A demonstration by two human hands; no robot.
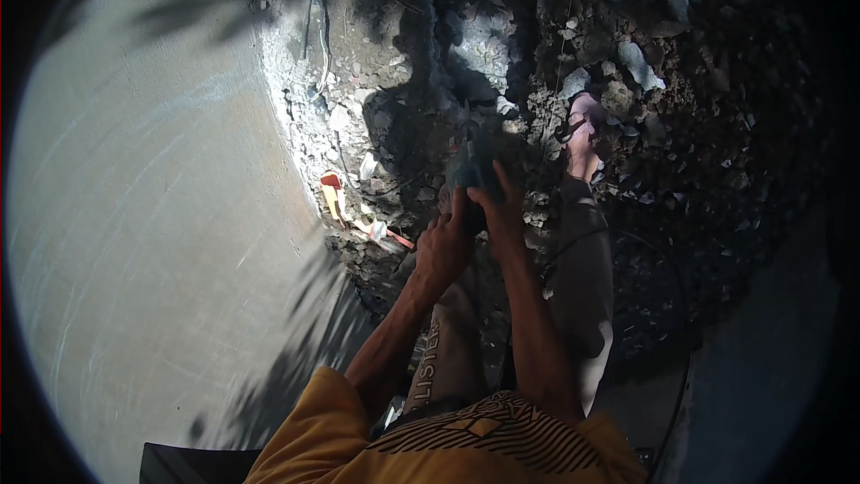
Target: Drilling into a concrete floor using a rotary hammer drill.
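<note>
A dark teal power drill is held out in front of me, between my legs, with its narrow nose pointing away toward the rubble. My left hand is closed on the near left part of its body, fingers wrapped round. On the near right side, my right hand grips the same tool, index finger and thumb along its casing. Shadow hides the drill's tip, and I cannot tell whether it touches the ground.
Broken stones and soil cover the ground ahead and right. A smooth concrete slab lies left. An orange object rests by its edge, near a thin wire. My sandalled right foot stands on the rubble; a black cable curves at right.
</note>
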